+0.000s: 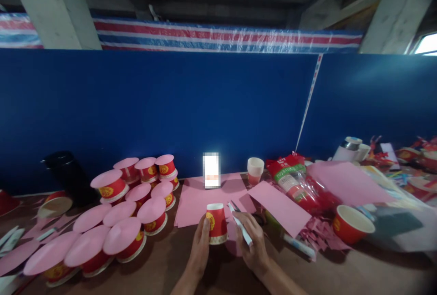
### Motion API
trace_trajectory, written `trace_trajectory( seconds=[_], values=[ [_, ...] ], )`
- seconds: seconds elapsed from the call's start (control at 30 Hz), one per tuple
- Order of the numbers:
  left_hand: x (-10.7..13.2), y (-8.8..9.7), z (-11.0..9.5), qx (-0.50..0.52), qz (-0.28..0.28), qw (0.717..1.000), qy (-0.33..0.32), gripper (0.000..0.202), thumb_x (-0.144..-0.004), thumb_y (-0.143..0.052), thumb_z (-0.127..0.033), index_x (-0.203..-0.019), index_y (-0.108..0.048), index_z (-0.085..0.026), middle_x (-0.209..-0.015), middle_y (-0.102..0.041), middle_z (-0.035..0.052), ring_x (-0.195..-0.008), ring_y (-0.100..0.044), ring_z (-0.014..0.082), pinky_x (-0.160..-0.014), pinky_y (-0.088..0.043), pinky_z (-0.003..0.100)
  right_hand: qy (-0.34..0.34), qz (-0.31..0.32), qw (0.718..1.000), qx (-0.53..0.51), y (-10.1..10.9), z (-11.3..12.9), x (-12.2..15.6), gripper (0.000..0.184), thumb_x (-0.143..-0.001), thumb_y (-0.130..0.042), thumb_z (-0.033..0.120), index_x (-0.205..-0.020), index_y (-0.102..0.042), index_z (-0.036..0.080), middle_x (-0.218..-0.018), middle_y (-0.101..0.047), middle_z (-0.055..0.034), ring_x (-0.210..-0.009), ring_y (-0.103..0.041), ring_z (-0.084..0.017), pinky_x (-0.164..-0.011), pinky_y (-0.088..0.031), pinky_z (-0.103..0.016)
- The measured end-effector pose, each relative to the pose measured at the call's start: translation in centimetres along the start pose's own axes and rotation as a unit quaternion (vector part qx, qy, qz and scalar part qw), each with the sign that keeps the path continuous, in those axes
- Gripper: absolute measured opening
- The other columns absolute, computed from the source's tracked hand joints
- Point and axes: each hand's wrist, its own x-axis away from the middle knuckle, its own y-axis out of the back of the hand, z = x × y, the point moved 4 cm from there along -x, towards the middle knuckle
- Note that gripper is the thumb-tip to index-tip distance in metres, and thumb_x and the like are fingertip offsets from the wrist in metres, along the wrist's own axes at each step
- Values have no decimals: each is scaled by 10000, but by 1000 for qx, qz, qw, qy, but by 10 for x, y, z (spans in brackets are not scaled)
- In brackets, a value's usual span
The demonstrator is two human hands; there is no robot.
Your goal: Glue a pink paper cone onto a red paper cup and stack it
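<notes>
My left hand (200, 246) is wrapped round a red paper cup (216, 223) that stands upside down on the brown table (164, 267). My right hand (251, 240) rests just right of the cup, fingers closed on a white pen-like stick (241, 227) that points up and left. Dark scissors tips (235, 205) show just above that hand. Pink paper sheets (205, 197) lie behind the cup.
Several upturned red cups capped with pink paper discs (123, 236) crowd the left. A black canister (66, 174) stands at the far left. At right lie a pink sheet (280, 206), a red plastic bag (293, 179), an open red cup (351, 223), a white cup (255, 170) and paper scraps.
</notes>
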Motion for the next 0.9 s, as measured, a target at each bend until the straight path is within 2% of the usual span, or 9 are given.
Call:
trace_trajectory(
  seconds=[0.17, 0.33, 0.53, 0.73, 0.9],
  values=[
    [3, 2, -1, 10, -11, 1000, 14, 620, -715, -576, -573, -1189, -516, -177, -1348, -472, 103, -1295, -355, 266, -1066, -306, 378, -9, -8, 1000, 4, 0, 0, 0, 329, -854, -434, 147, -1161, -542, 194, -998, -628, -103, -919, -606, -224, -783, -523, -379],
    [6, -4, -2, 63, 32, 997, 1, 597, -722, -596, -538, -1222, -484, -234, -1300, -522, 74, -1257, -408, 270, -1028, -354, 386, -10, 3, 1000, 0, -3, -2, 3, 332, -849, -433, 128, -1156, -544, 190, -993, -618, -104, -927, -589, -222, -791, -514, -381],
    [2, -10, 7, 105, 64, 992, -40, 737, -688, -644, -507, -1306, -377, -208, -1297, -514, 111, -1210, -455, 288, -1008, -361, 393, -18, 6, 1000, -8, -2, -1, 2, 322, -852, -447, 125, -1151, -546, 190, -988, -619, -101, -928, -581, -216, -785, -507, -374],
    [6, -12, 0, 39, 101, 993, -55, 685, -721, -615, -483, -1298, -404, -180, -1270, -535, 120, -1162, -495, 288, -968, -398, 395, -26, 6, 1000, -12, 1, 5, -2, 237, -855, -462, 162, -1056, -585, 190, -921, -641, -84, -871, -601, -211, -763, -507, -359],
    [8, -12, -10, -71, 120, 984, -110, 579, -756, -580, -449, -1245, -455, -166, -1240, -554, 104, -1155, -497, 259, -978, -387, 375, -22, -12, 999, -21, 6, 10, -2, 250, -828, -479, 129, -1056, -563, 189, -925, -632, -80, -853, -596, -202, -757, -497, -348]
  ],
)
